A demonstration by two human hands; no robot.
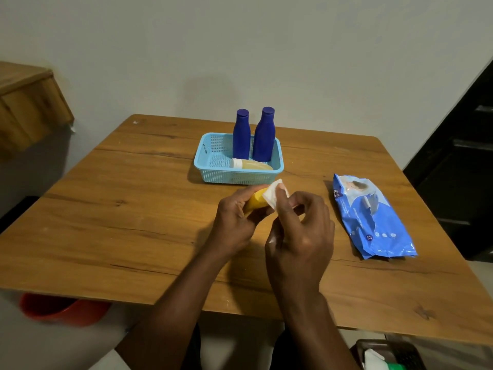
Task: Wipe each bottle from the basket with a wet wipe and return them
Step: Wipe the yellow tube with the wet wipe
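My left hand (pixel 234 217) grips a yellow bottle (pixel 255 202) just above the table, in front of the basket. My right hand (pixel 298 231) pinches a white wet wipe (pixel 272 194) and presses it against the bottle's upper end. The light blue basket (pixel 210 169) stands at the table's middle back. Two dark blue bottles (pixel 241 134) (pixel 264 134) stand upright in it. A pale yellowish bottle with a white cap (pixel 250 164) lies on its side in the basket's front.
A blue pack of wet wipes (pixel 370 217) lies on the wooden table (pixel 133 209) to the right of my hands. A red bucket (pixel 61 308) sits below the table's left front edge. A dark bin (pixel 394 353) is at the lower right.
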